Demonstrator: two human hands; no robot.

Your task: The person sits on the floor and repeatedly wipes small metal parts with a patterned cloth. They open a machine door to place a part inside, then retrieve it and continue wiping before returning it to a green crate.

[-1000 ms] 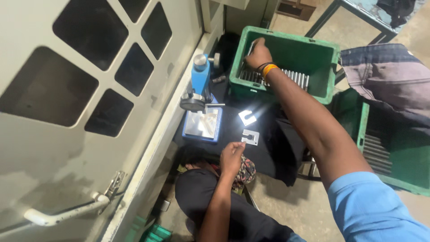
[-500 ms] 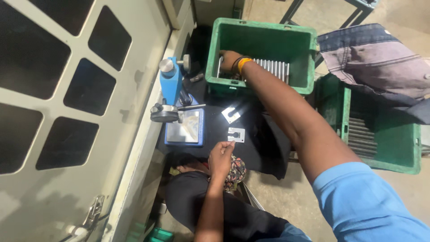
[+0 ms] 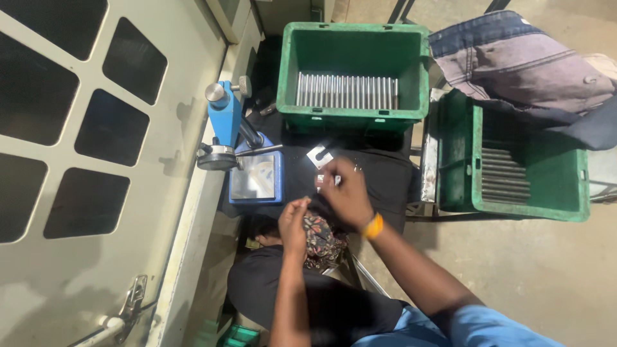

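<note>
Right hand [image 3: 346, 196] over the black cloth [image 3: 385, 177], fingers curled near a small metal gauge plate [image 3: 319, 155] and another pale piece just by the fingertips. It looks closed on something small, possibly one of the pins, but motion blur hides it; cannot tell for sure. Left hand [image 3: 294, 222] sits just beside it, fingers bent, close to a patterned rag [image 3: 323, 238]; whether it holds anything I cannot tell.

Pins [image 3: 346, 91] lie in a neat row in the far green crate [image 3: 355, 45]. Second crate [image 3: 524, 164] to the right holds more, darker. Blue gauge stand [image 3: 247, 151] with its dial stands left of the cloth, near the hands.

Judgement: the work looks like checking pins one by one against plate or stand. To do it well:
- bring both hands together over the cloth, so a dropped piece lands soft and stays in sight
- wipe the pin clean first
- offer it square to the plate slot, no forcing
- keep checked and unchecked crates apart.
</note>
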